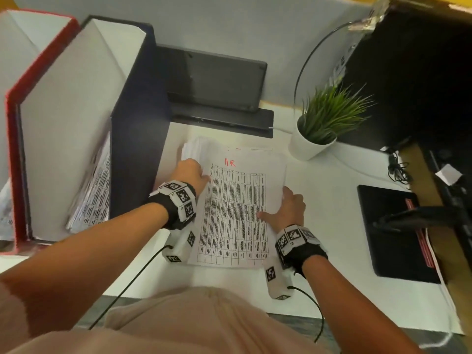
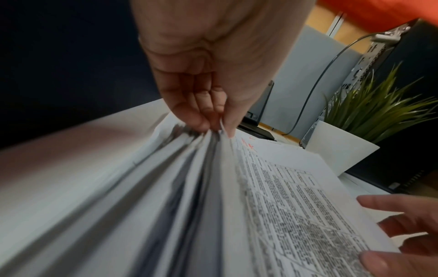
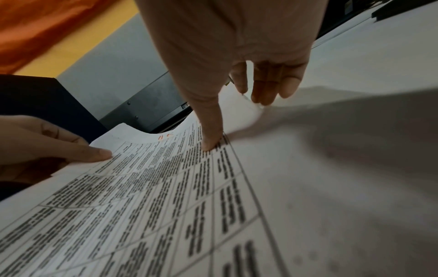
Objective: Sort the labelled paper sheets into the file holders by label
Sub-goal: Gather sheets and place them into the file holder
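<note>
A stack of printed sheets (image 1: 237,256) lies on the white desk in front of me; its top sheet (image 1: 245,190) bears a red "HR" label (image 1: 229,162). My left hand (image 1: 201,175) pinches that sheet's left edge, thumb on top (image 2: 220,129), with the stack's edges fanned out beneath it. My right hand (image 1: 274,203) grips the right edge: the thumb presses on the print and the fingers (image 3: 260,97) curl under the lifted edge. To the left stand a red file holder (image 1: 15,123) and a dark blue file holder (image 1: 138,118), which holds printed sheets (image 1: 94,198).
A closed dark laptop (image 1: 217,83) sits behind the stack. A potted green plant (image 1: 321,123) stands at the back right, with a black computer case (image 1: 413,72) beyond it. A black notebook (image 1: 390,231) lies at the right. Wrist cables trail off the desk's front edge.
</note>
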The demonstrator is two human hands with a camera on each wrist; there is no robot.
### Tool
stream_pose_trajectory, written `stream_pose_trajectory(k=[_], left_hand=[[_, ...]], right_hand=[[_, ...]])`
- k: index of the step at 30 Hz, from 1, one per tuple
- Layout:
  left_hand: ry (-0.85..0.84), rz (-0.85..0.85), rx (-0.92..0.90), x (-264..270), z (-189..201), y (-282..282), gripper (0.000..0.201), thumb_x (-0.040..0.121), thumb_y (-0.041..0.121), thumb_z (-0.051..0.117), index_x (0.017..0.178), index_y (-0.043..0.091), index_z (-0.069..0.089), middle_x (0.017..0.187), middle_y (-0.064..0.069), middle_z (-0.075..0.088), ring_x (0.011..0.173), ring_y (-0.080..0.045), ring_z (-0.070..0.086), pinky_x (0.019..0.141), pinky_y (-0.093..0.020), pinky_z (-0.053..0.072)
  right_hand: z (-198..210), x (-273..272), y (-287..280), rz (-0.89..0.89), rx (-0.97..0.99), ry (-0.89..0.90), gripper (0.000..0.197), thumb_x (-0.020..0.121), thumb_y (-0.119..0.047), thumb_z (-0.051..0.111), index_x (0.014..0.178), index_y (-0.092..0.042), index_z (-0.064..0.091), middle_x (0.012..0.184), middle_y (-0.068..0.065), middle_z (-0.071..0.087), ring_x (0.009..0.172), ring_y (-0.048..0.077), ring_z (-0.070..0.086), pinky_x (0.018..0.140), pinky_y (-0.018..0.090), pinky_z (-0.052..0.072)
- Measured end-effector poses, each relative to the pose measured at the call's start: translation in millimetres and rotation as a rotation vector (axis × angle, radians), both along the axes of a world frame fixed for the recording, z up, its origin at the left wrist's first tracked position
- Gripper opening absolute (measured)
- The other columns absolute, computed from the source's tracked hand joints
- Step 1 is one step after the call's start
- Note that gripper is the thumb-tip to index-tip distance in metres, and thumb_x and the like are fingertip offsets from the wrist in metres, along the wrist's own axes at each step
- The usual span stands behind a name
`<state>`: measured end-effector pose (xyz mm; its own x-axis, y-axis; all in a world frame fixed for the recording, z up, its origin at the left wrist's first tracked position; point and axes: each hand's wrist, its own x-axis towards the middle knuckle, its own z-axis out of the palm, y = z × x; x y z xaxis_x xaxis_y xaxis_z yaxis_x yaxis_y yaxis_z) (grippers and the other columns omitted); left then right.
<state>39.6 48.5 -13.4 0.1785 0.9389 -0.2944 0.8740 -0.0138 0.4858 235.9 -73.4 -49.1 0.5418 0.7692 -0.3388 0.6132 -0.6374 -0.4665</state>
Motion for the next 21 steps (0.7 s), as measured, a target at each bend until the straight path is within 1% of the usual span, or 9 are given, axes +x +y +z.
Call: stream_pose_trajectory(k=[3,5,8,10,12,14,16,18,21], left_hand=[[0.035,-0.014,0.107,-1.3,1.0,-5.2,0.043,0.089,0.027,0.06,0.053,0.014,0.042,0.054,-0.001,0.044,0.054,-0.019,0.047,0.057,-0.029,0.042],[0.012,-0.016,0.215,-3.0,2.7,-10.5,0.038,0.089,0.029,0.06,0.057,0.014,0.045,0.057,0.001,0.049,0.056,-0.018,0.049,0.053,-0.026,0.036],[-0.279,0.009,0.232,-3.1,4.5,-16.4,0.009,0.089,0.022,0.061,0.083,0.015,0.062,0.076,0.004,0.057,0.068,-0.014,0.054,0.063,-0.027,0.043],[-0.474,0.048,0.139,-3.1,5.4,-18.5,0.015,0.09,0.014,0.058,0.105,0.012,0.061,0.092,0.002,0.06,0.081,-0.013,0.058,0.075,-0.028,0.048],[-0.626,0.067,0.057,-3.6,7.2,-20.0,0.014,0.091,0.006,0.054,0.103,0.012,0.058,0.108,-0.005,0.063,0.093,-0.017,0.06,0.087,-0.03,0.049],[-0.719,0.072,0.029,-4.8,10.9,-22.2,0.017,0.091,-0.001,0.051,0.088,0.015,0.056,0.11,-0.01,0.064,0.09,-0.016,0.061,0.086,-0.027,0.049],[-0.76,0.067,-0.025,-6.4,14.4,-22.3,0.026,0.09,-0.005,0.049,0.079,0.018,0.056,0.107,-0.011,0.066,0.091,-0.015,0.061,0.084,-0.022,0.048],[-0.798,0.055,-0.104,-7.7,18.9,-19.8,0.028,0.087,-0.01,0.05,0.076,0.014,0.059,0.103,-0.013,0.067,0.098,-0.02,0.063,0.085,-0.025,0.051],[-0.661,0.096,-0.115,-10.0,18.8,-8.6,0.024,0.088,-0.01,0.047,0.091,0.005,0.065,0.102,-0.014,0.066,0.097,-0.026,0.063,0.085,-0.035,0.053]], right_hand=[[2.3,-3.2,0.7,-0.008,0.051,-0.05,0.103,0.062,-0.033,0.085,0.143,-0.013,0.025,0.133,0.013,0.033,0.125,0.03,0.031,0.101,0.038,0.035],[2.4,-5.0,2.4,-0.002,0.081,-0.03,0.104,0.063,-0.027,0.085,0.144,-0.014,0.022,0.134,0.012,0.031,0.126,0.029,0.031,0.104,0.038,0.033],[1.8,-5.3,5.0,-0.029,0.148,0.101,0.108,0.062,-0.014,0.085,0.145,-0.015,0.017,0.135,0.011,0.03,0.127,0.028,0.034,0.106,0.037,0.032],[3.3,-4.4,6.1,-0.074,0.189,0.172,0.113,0.059,-0.01,0.086,0.146,-0.017,0.014,0.135,0.011,0.029,0.124,0.028,0.039,0.106,0.039,0.034],[5.1,-2.7,7.6,-0.145,0.223,0.251,0.12,0.055,-0.007,0.088,0.146,-0.02,0.011,0.137,0.012,0.028,0.124,0.028,0.041,0.107,0.042,0.036],[7.3,-0.1,8.6,-0.217,0.249,0.327,0.12,0.053,-0.007,0.089,0.145,-0.02,0.014,0.138,0.014,0.029,0.124,0.027,0.042,0.107,0.04,0.037],[7.8,4.4,9.3,-0.268,0.258,0.374,0.1,0.057,-0.012,0.088,0.139,-0.012,0.029,0.135,0.014,0.036,0.116,0.025,0.047,0.097,0.033,0.041],[6.9,10.0,7.5,-0.295,0.279,0.412,0.071,0.064,-0.016,0.085,0.123,-0.003,0.048,0.126,0.013,0.05,0.102,0.022,0.054,0.085,0.027,0.043],[3.0,13.2,0.3,-0.316,0.399,0.498,0.025,0.07,-0.004,0.078,0.09,-0.006,0.063,0.087,0.003,0.064,0.075,0.011,0.057,0.069,0.017,0.046]])
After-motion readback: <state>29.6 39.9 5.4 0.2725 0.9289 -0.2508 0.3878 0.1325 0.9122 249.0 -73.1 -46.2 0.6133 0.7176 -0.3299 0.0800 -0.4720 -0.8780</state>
